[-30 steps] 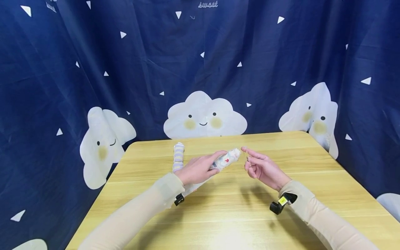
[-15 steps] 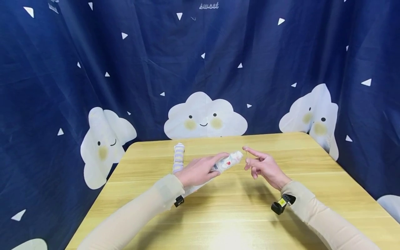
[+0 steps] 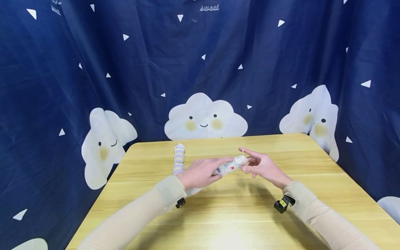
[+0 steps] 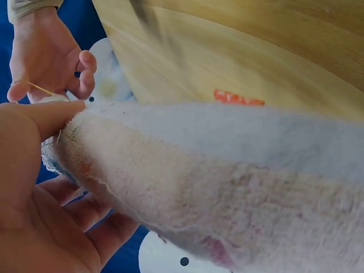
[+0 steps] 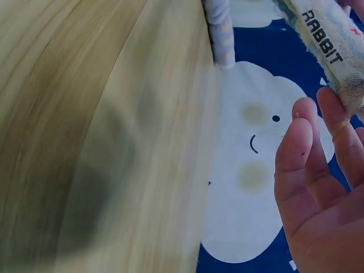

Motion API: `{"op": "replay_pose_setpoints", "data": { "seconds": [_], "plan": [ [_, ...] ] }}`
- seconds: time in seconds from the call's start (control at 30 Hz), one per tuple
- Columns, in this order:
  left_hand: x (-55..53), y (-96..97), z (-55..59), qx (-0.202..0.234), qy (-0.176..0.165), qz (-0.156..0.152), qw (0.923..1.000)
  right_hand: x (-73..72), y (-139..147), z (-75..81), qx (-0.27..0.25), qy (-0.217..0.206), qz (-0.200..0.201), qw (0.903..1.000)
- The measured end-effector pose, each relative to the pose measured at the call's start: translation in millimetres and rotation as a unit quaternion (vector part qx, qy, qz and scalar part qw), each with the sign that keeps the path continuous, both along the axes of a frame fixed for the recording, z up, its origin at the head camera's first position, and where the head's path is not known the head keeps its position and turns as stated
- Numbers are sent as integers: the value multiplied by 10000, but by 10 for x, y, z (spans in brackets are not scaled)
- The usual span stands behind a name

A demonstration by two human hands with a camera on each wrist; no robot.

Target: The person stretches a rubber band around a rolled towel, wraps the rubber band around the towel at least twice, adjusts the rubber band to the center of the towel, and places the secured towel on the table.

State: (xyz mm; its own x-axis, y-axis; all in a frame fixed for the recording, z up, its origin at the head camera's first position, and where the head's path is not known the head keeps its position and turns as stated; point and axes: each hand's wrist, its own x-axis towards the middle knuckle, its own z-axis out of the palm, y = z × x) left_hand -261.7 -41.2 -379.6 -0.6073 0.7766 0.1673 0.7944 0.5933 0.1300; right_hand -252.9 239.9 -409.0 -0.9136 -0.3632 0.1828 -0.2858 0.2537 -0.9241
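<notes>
My left hand (image 3: 200, 172) grips a rolled-up towel (image 3: 230, 168) above the table, its fingers and thumb curled round the far end. Black "RABBIT" lettering shows on the towel in the right wrist view, and its pale fuzzy length fills the left wrist view. My right hand (image 3: 265, 171) is at the roll's tip, with its index finger extended and the fingers spread. A thin yellowish rubber band (image 4: 41, 89) runs from a right fingertip to the end of the roll. How far it encircles the roll is hidden.
A second roll with lilac and yellow stripes (image 3: 179, 156) lies on the wooden table (image 3: 225, 215), beyond my left hand. A dark blue curtain (image 3: 162, 52) with clouds and triangles hangs round the table's back and sides.
My right hand has come in to the roll's tip; earlier a gap lay between them, with the rubber band stretched on the fingers. The roll has shifted slightly right and down.
</notes>
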Motion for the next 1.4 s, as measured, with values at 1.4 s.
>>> {"op": "replay_pose_setpoints", "data": {
  "seconds": [1.4],
  "plan": [
    [36, -9, -6, 875, 322, -360, 9950, 117, -323, -28, -1404, -1295, 508, 9803]
  ]
}}
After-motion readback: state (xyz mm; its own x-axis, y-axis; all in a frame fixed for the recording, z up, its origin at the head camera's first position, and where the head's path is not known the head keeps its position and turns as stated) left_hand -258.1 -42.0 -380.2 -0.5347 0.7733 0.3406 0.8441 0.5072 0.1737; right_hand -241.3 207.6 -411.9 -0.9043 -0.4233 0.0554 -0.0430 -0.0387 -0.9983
